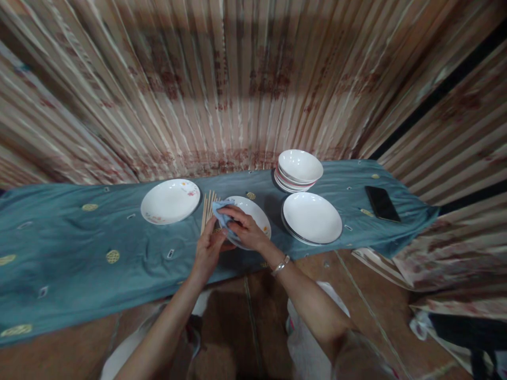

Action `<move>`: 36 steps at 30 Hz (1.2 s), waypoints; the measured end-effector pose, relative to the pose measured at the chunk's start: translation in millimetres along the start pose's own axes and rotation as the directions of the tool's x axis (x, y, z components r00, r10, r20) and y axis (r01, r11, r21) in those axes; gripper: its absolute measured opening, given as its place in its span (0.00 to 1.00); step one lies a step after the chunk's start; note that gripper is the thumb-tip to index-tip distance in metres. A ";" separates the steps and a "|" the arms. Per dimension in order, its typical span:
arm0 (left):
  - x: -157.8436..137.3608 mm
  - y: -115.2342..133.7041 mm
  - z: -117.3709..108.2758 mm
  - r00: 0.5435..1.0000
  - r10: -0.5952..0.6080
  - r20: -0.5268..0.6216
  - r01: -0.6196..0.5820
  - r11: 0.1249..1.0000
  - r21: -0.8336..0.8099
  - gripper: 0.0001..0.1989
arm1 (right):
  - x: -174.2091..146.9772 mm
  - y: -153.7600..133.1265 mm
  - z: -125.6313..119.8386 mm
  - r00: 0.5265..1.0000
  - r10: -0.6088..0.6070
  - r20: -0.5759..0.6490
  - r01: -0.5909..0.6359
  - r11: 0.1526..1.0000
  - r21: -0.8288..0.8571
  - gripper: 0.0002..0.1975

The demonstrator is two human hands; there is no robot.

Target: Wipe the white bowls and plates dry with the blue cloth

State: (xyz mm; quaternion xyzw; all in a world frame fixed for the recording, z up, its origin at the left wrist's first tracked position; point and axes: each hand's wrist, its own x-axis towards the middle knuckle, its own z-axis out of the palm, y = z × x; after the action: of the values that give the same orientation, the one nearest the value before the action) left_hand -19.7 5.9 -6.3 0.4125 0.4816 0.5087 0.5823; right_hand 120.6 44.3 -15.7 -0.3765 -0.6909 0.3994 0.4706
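A white plate with small flower prints [257,214] is held up over the cloth-covered table, tilted a little. My left hand [209,243] grips its left edge, with the fingers partly hidden beneath. In my right hand [245,227] is a light blue cloth [222,211], pressed against the plate's left side. Several wooden chopsticks [207,206] lie just left of the plate, partly covered by the cloth and my left hand. Another flowered white plate [170,200] rests flat farther left.
To the right are a stack of white bowls [300,166] and a stack of white plates [312,217]. A dark phone [382,203] lies near the right end of the teal tablecloth [142,264]. A pleated curtain [245,95] hangs behind the table.
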 end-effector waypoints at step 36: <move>-0.1 6.5 -0.9 0.998 -0.061 0.021 0.059 0.997 0.054 0.47 | -51.0 8.7 -64.5 0.864 0.271 0.425 -0.304 0.953 0.009 0.09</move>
State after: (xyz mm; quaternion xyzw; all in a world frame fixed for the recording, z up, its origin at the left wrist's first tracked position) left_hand -21.9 6.7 -0.1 0.4190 0.5004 0.4733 0.5916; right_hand 197.2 14.8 -26.1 -0.3628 -0.6960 0.5622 0.2605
